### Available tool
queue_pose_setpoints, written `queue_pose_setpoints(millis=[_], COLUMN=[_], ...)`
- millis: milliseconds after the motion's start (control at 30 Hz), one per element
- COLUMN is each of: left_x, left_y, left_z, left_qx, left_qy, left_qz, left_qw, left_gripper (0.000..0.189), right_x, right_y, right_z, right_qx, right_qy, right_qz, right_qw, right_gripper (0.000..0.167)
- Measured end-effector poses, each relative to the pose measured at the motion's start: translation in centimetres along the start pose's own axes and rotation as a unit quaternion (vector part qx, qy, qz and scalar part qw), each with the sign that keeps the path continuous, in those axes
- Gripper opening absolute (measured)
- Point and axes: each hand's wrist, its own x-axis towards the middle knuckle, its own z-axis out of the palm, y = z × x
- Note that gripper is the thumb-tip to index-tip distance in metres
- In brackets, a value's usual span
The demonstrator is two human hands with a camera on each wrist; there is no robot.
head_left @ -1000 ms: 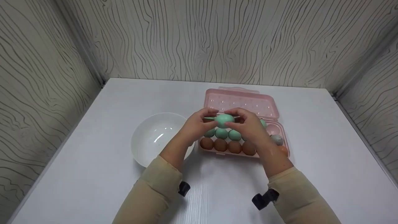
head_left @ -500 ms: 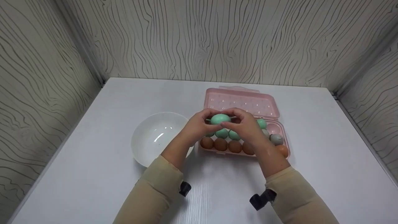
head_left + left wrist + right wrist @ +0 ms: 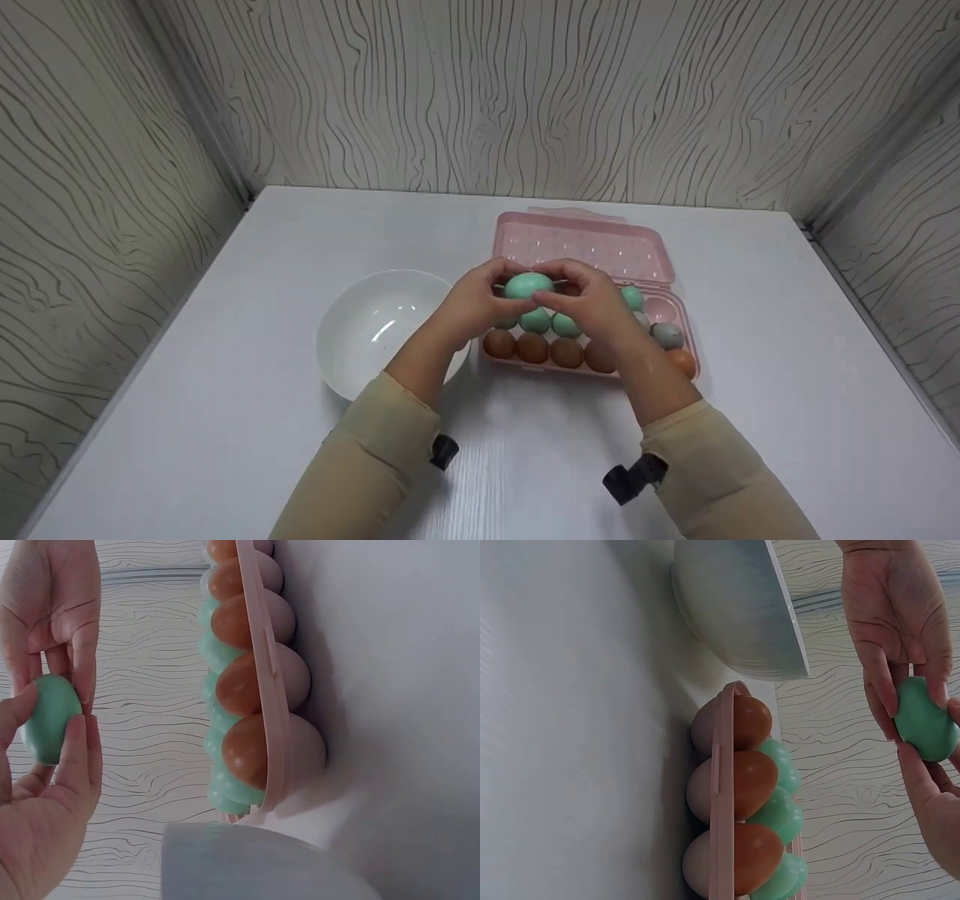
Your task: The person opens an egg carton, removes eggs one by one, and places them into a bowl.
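Note:
Both hands hold one pale green egg (image 3: 529, 285) above the pink egg carton (image 3: 688, 322). My left hand (image 3: 476, 300) pinches its left end between thumb and fingers, and my right hand (image 3: 589, 296) does the same from the right. In the head view the thumbs nearly meet in front of the egg. In the left wrist view the green egg (image 3: 52, 716) lies between the fingertips of both hands, well clear of the carton. Brown eggs (image 3: 532, 349) fill much of the carton's front row, with green eggs (image 3: 535, 321) behind; the hands hide some of the cups.
A white bowl (image 3: 360, 337) stands left of the carton, under the left forearm. The carton's lid (image 3: 585, 244) is raised at the back. At the carton's right end are an empty cup (image 3: 660, 309), a greyish egg (image 3: 667, 335) and an orange egg (image 3: 681, 363). Patterned walls surround the table.
The egg has shifted slightly left, and the right hand has come in closer to the left, covering less of the carton's right side. The carton and bowl stay put.

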Motion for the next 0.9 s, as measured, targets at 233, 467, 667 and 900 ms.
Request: queue_pose_setpoints(millis=[233,467,667,900], left_x=[-0.1,-0.3,-0.4,-0.5], left_y=[0.2,0.5,0.5,0.4], left_z=[-0.8,-1.9,-3.5,-5.4], left_qx=[-0.001,0.002,0.001,0.014], left_qy=[0.011,0.018,0.035,0.053], left_qz=[-0.001,-0.002,-0.007,-0.030], left_qw=[0.9999,0.9998,0.9993,0.9980], left_gripper=[0.036,0.041,0.041,0.038], right_x=[-0.1,0.0,0.1,0.0], right_y=[-0.4,-0.3,0.0,0.2], right_z=[-0.4,-1.0,-1.5,-1.8], right_qx=[0.006,-0.001,0.004,0.021], right_qy=[0.010,0.006,0.014,0.019], right_qz=[0.024,0.029,0.031,0.032], right_qw=[0.9996,0.9996,0.9994,0.9991], right_gripper=[0.039,0.043,0.040,0.037])
